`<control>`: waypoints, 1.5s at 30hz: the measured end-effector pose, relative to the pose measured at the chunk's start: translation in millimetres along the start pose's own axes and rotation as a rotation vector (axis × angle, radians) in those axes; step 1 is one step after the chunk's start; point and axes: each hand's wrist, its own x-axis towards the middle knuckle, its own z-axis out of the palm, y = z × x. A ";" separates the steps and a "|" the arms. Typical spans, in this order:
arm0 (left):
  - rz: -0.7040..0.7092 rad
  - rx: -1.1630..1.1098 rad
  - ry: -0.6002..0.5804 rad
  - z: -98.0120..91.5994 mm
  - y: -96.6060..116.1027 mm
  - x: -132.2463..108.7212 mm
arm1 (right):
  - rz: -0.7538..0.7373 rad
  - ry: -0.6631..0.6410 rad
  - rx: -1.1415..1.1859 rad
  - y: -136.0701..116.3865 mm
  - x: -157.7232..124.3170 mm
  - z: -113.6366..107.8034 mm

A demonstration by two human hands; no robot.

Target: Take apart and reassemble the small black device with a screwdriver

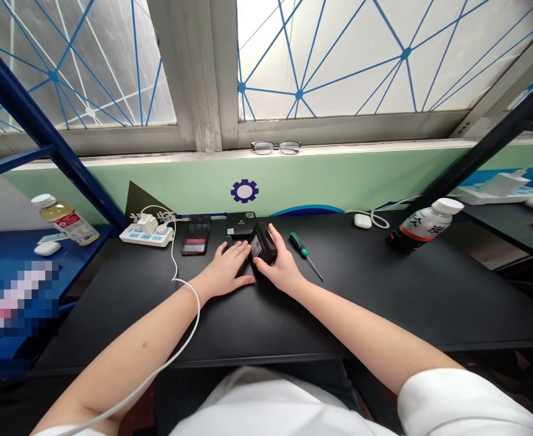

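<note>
My right hand (285,265) grips a black block-shaped device (265,243) with a pale label on its side, tilted up off the black desk (257,327). Beside it my left hand (225,271) lies palm down with its fingers stretched out, fingertips close to the device's lower edge. A small dark green thing (228,242) shows just beyond the left fingers; what it is I cannot make out. Behind both hands lies a flat black box (241,224) with a white label. A green and black screwdriver (299,244) rests to the right of my right hand.
A white power strip (146,235) with a charger stands back left; its white cable (192,284) crosses my left forearm. Near it lies a phone (194,245). A white earphone case (363,221) and a tilted bottle (425,225) are at right. Glasses (276,147) sit on the sill.
</note>
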 end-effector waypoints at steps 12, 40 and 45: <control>-0.060 0.017 0.112 -1.4 -5.6 -6.9 | -0.222 -0.438 -0.839 -7.6 -0.1 -20.8; -0.161 -0.005 0.309 14.5 -30.0 -3.6 | -0.100 -0.416 -0.980 46.6 87.6 -29.5; -0.145 -0.010 0.312 18.9 -35.2 -3.5 | -0.096 -0.405 -0.966 53.1 97.3 -22.7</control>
